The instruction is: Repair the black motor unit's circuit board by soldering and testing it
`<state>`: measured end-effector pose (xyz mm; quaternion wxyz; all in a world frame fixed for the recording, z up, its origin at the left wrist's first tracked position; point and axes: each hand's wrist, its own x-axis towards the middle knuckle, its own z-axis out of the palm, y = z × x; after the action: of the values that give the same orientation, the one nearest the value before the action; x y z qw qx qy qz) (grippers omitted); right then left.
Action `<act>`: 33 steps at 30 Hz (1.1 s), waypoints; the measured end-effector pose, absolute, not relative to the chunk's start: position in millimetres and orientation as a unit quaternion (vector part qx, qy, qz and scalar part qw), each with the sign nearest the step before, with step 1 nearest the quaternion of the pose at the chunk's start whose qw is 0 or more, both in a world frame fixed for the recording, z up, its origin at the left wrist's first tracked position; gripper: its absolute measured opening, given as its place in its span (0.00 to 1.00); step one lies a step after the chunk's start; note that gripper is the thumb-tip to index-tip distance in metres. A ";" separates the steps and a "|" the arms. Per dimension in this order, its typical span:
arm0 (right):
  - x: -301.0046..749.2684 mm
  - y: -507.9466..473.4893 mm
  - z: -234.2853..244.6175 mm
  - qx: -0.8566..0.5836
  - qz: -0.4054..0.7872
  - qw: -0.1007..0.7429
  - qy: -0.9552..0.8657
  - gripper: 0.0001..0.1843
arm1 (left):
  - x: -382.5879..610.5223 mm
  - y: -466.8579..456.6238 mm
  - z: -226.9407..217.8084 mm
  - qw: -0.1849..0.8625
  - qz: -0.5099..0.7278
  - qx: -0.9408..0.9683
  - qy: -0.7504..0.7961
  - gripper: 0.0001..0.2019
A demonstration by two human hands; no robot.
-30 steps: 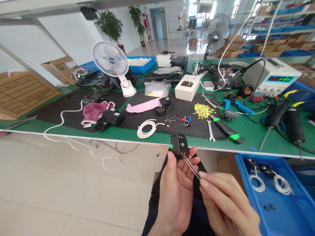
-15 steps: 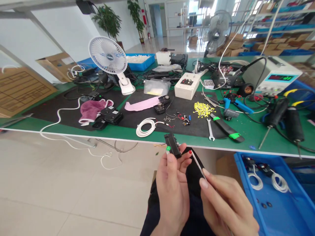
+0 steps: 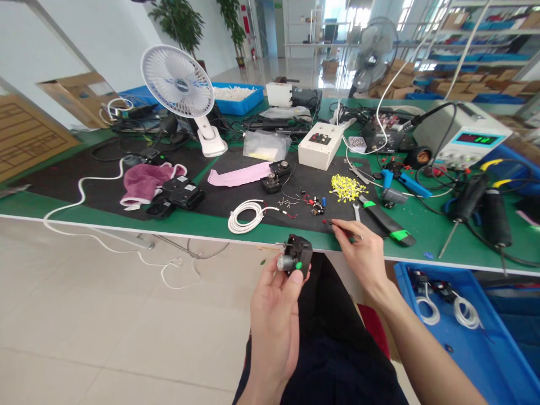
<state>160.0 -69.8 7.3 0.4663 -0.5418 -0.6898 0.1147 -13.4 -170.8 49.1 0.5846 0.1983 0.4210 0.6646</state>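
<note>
My left hand point(image 3: 276, 306) is closed around a small black module point(image 3: 296, 256) with a grey metal cylinder and a green dot, held above my lap just below the table edge. My right hand point(image 3: 360, 247) reaches over the green table's front edge point(image 3: 211, 228) and pinches thin tweezers point(image 3: 335, 225) whose red-marked tip rests on the black mat. Small loose parts point(image 3: 314, 205) and a pile of yellow bits point(image 3: 346, 188) lie just beyond the tweezer tip. A coiled white cable point(image 3: 244, 216) sits to their left.
On the table stand a white desk fan point(image 3: 179, 84), a white control box point(image 3: 318, 147), a power supply with a lit display point(image 3: 466, 135), a wrench point(image 3: 356, 212), a green-black tool point(image 3: 386, 222) and a pink cloth point(image 3: 143, 183). A blue bin point(image 3: 498, 354) with cables stands at lower right.
My right hand has left the module and moved up to the table with the tweezers. My left hand has turned the module so its metal cylinder faces me.
</note>
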 end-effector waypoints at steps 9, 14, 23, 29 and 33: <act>180.3 -85.1 17.9 -0.552 0.106 0.439 -0.701 0.10 | -11.7 -173.1 46.5 0.588 0.639 0.235 0.437 0.25; 186.2 -79.3 24.2 -0.568 0.101 0.441 -0.687 0.11 | -10.5 -174.2 48.1 0.588 0.639 0.239 0.434 0.26; 188.3 -100.5 35.8 -0.598 0.139 0.466 -0.637 0.11 | -3.9 -173.0 58.0 0.592 0.636 0.251 0.426 0.25; 194.9 -120.7 39.0 -0.601 0.138 0.486 -0.619 0.12 | -4.9 -177.1 55.1 0.593 0.635 0.284 0.406 0.25; 209.1 -118.3 35.8 -0.600 0.066 0.480 -0.636 0.13 | -5.2 -178.0 52.8 0.597 0.629 0.298 0.400 0.25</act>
<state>209.1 -118.3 35.8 0.4803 -0.6000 -0.6363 0.0661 -5.2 -178.0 52.8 0.5965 0.2979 0.4003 0.6286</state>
